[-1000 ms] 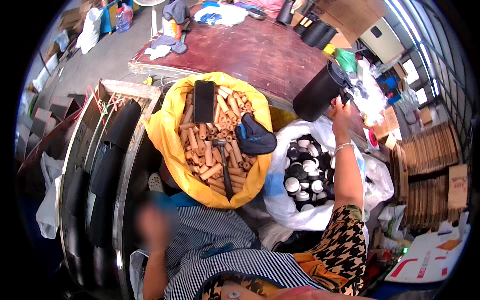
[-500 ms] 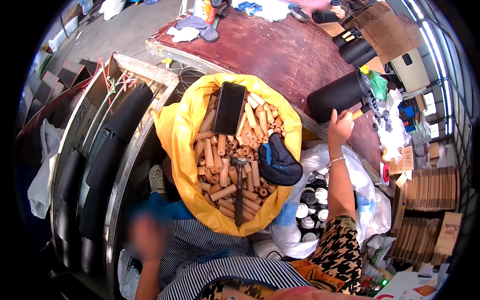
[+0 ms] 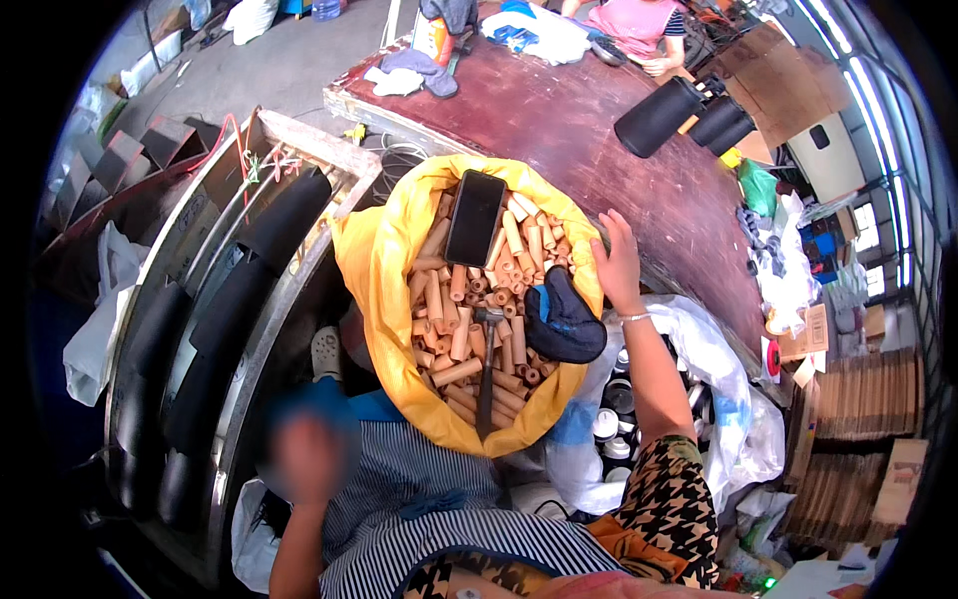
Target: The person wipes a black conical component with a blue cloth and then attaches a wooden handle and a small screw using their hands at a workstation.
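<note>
My right hand [image 3: 619, 265] is empty, its fingers stretched out between the yellow sack and the table edge. A black cylinder with a wooden handle [image 3: 659, 117] lies farther off on the table [image 3: 559, 120], beside a second black cylinder [image 3: 723, 126]. My left hand [image 3: 307, 459] is blurred, with something blue around it, and its fingers cannot be made out. Before me stands the open yellow sack [image 3: 374, 290], full of short tan tubes [image 3: 459, 334]. On the tubes lie a phone [image 3: 475, 218], a hammer [image 3: 486, 379] and a dark blue cap-like cloth item [image 3: 564, 317].
A wooden rack [image 3: 230, 399] of curved black pieces [image 3: 230, 319] stands at left. A clear bag [image 3: 743, 419] of black and white round parts sits under my right forearm. Across the table is another person [image 3: 639, 30]. Cardboard stacks [image 3: 868, 394] stand at right.
My right hand has let go of the black cylinder's wooden handle and come back left toward the sack, opening. The cylinder now lies farther back. My view has shifted slightly.
</note>
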Demonstrator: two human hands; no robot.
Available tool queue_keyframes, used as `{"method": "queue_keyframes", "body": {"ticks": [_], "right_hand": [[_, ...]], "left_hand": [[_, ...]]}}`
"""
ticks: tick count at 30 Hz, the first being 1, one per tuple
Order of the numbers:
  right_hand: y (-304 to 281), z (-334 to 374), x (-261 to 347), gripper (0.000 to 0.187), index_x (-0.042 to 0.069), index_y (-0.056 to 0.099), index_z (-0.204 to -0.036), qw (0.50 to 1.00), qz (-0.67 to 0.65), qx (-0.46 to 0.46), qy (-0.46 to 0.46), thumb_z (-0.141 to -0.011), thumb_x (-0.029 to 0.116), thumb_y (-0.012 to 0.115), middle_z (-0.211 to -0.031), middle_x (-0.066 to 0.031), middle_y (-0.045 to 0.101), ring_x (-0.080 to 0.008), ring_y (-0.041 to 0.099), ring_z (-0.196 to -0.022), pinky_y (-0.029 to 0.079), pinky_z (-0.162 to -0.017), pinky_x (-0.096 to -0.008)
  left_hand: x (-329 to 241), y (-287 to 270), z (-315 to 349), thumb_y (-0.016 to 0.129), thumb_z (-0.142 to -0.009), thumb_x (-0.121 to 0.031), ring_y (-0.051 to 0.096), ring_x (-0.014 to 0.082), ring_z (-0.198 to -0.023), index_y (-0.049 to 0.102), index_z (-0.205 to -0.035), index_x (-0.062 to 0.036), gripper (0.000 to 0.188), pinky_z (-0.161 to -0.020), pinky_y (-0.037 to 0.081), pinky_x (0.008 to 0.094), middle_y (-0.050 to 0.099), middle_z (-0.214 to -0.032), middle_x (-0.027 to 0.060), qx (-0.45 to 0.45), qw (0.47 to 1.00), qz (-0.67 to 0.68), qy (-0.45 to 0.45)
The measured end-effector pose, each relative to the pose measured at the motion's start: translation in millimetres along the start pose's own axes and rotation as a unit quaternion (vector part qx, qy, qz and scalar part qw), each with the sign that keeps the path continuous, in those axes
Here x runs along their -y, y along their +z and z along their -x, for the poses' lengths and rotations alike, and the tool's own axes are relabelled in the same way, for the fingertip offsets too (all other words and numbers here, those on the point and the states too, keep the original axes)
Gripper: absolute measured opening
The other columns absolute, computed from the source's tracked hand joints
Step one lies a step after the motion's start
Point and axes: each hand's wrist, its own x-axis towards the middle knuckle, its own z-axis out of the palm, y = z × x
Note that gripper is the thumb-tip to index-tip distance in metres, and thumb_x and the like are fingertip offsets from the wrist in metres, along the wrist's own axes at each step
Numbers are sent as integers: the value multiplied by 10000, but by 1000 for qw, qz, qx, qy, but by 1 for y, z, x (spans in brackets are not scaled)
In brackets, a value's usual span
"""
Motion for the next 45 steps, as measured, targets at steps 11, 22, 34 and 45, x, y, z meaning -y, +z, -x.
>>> {"method": "queue_keyframes", "body": {"ticks": [11,22,34,45], "right_hand": [[-89,76,144,421,53,582,-1219,994,-1,3,-109,-811,89,683,-1385,-135,476,-380,492,-1189,419,-1012,-454],[-20,213,381,367,91,656,-1133,860,-163,184,-447,-770,119,702,-1321,-113,556,-300,529,-1201,459,-963,-435],[71,295,419,496,168,624,-1263,816,-263,207,-472,-773,229,668,-1378,-41,542,-249,484,-1260,353,-1068,-468],[88,289,414,516,188,627,-1259,802,-258,220,-492,-749,268,643,-1370,-37,555,-229,478,-1268,343,-1053,-454]], "left_hand": [[-4,7,18,650,-828,-284,516,272,-1172,652,-1067,-107,297,-991,353,460,616,-1172,53,-56,998,-8,12],[63,16,45,678,-846,-395,551,312,-1173,630,-1209,-143,445,-971,445,433,599,-1264,80,-83,974,208,-10],[184,-13,141,661,-892,-251,681,258,-945,643,-1134,-71,302,-826,531,373,678,-1074,111,-69,938,248,-231],[249,-91,-77,690,-813,-198,548,263,-1157,648,-1083,-138,279,-987,422,424,608,-1192,28,-222,965,-134,47]]}}
